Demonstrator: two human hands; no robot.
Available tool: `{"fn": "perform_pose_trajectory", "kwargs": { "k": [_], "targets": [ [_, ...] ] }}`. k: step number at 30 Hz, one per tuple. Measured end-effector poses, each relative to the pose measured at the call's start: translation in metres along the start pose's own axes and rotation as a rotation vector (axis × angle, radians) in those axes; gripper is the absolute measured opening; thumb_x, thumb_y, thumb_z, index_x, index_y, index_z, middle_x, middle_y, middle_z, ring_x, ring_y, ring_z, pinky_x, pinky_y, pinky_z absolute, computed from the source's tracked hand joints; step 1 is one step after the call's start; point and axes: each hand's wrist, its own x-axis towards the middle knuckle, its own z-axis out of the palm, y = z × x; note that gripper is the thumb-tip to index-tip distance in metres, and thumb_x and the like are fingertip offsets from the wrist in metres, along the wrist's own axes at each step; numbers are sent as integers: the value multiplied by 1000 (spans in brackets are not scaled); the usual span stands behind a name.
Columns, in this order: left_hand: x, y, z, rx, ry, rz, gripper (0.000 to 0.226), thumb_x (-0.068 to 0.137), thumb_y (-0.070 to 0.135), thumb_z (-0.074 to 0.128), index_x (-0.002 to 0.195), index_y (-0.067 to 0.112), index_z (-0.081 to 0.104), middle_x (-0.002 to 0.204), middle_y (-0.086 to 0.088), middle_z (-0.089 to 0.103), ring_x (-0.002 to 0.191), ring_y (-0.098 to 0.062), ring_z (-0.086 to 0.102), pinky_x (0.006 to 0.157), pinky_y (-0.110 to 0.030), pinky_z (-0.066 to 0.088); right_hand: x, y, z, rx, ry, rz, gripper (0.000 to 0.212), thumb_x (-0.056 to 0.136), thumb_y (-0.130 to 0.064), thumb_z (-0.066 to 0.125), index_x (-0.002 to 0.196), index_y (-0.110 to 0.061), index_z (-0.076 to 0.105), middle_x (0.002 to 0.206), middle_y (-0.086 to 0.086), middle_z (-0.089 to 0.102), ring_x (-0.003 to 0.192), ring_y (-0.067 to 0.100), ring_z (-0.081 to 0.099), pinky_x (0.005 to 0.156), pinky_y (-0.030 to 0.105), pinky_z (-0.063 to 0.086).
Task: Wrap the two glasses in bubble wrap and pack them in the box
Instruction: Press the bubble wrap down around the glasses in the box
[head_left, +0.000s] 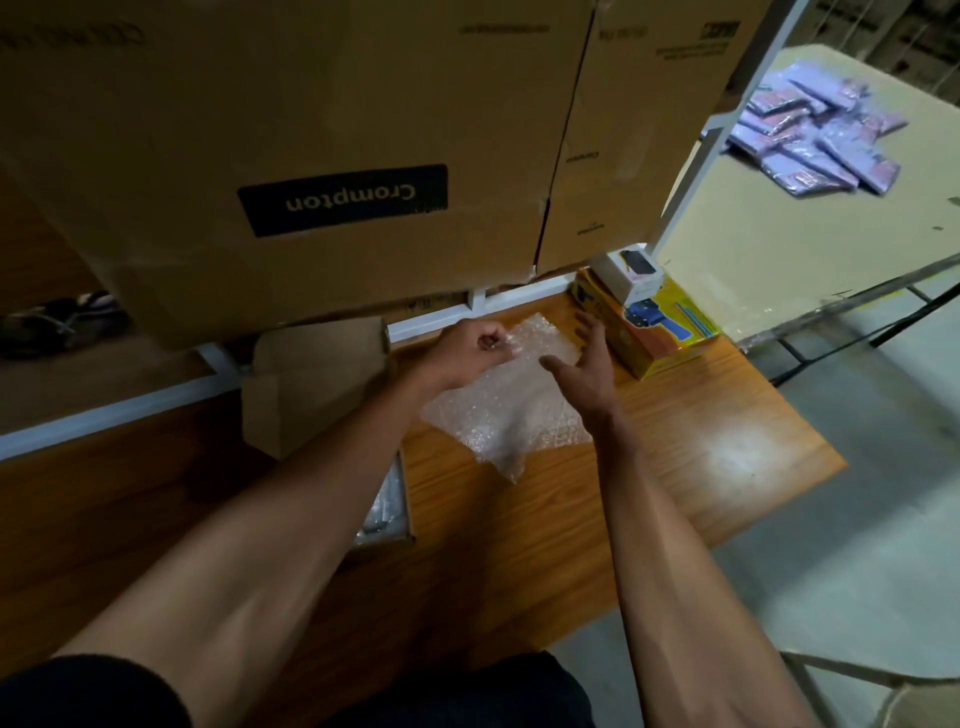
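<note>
My left hand (470, 351) pinches the bubble wrap sheet (511, 402) near the tabletop's (675, 467) far edge, my right hand (584, 366) hovers spread open, and I worry the one-sided grip lets it bunch.

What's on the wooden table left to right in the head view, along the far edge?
Small cardboard box → left hand pinching bubble wrap → right hand, open → yellow box.

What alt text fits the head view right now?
A person's left hand pinches the far edge of a bubble wrap sheet on a wooden table, while the open right hand hovers over it. An open cardboard box stands left; no glasses are visible.
</note>
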Motion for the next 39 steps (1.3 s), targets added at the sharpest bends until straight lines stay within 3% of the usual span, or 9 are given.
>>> {"fn": "perform_pose_trajectory", "kwargs": {
  "k": [8, 11, 15, 20, 22, 25, 28, 33, 39],
  "targets": [
    [-56, 14, -37, -280, 65, -23, 20, 105, 25, 63, 114, 10, 71, 105, 0, 77, 94, -8, 73, 87, -27, 57, -43, -4, 8, 366, -317, 259, 111, 76, -66, 84, 163, -27, 27, 159, 8, 47, 142, 27, 47, 116, 48, 37],
    [-75, 12, -50, -441, 107, -39, 13, 107, 23, 60, 109, 16, 71, 101, -2, 77, 93, -18, 71, 87, -36, 57, -58, -6, 21, 451, -507, 229, 70, 92, -55, 75, 148, -19, 55, 145, 5, 63, 136, 29, 58, 116, 55, 42],
    [-106, 8, -65, -492, 267, -66, 14, 109, 17, 54, 102, 15, 66, 87, 9, 76, 76, 3, 70, 68, -13, 53, -68, -16, 36, 582, -599, 176, 34, 100, -27, 73, 116, 2, 63, 123, 23, 63, 105, 35, 62, 99, 46, 49],
    [-145, -13, -86, -471, 435, -156, 12, 109, 26, 55, 108, 26, 67, 118, 2, 71, 107, -12, 64, 90, -32, 51, -85, -41, 40, 613, -592, 177, 11, 97, -14, 73, 92, -7, 67, 115, -1, 73, 105, 4, 69, 73, 16, 56],
    [-161, -22, -90, -487, 466, -161, 11, 106, 27, 61, 113, 23, 68, 124, -1, 71, 109, -11, 64, 93, -32, 51, -92, -50, 46, 571, -592, 167, 9, 94, -16, 75, 92, -12, 67, 104, -5, 73, 100, 5, 70, 75, 24, 58],
    [-186, -31, -93, -525, 406, -174, 34, 97, 24, 73, 129, 20, 62, 127, 2, 68, 117, -18, 65, 99, -37, 53, -102, -61, 57, 543, -535, 155, 40, 84, -25, 83, 116, -10, 64, 129, 3, 72, 129, 25, 63, 108, 53, 51],
    [-207, -41, -98, -541, 428, -201, 54, 92, 10, 77, 141, 11, 55, 131, -6, 65, 118, -26, 66, 103, -44, 54, -116, -68, 64, 479, -561, 77, 55, 92, -24, 79, 133, 3, 55, 129, 3, 71, 128, 26, 63, 110, 55, 49],
    [-231, -55, -109, -532, 501, -149, 26, 92, -7, 71, 103, 17, 69, 106, -6, 74, 104, -30, 68, 98, -50, 56, -128, -77, 70, 364, -646, -4, 9, 101, -10, 65, 99, -1, 61, 97, 6, 70, 102, 22, 69, 96, 37, 56],
    [-247, -69, -121, -435, 514, -145, 38, 97, -12, 57, 84, 18, 77, 105, -3, 73, 99, -37, 66, 88, -67, 55, -134, -90, 75, 312, -685, -110, 20, 103, -5, 56, 94, -15, 71, 108, 8, 70, 101, 24, 62, 84, 39, 50]
  ]
}}
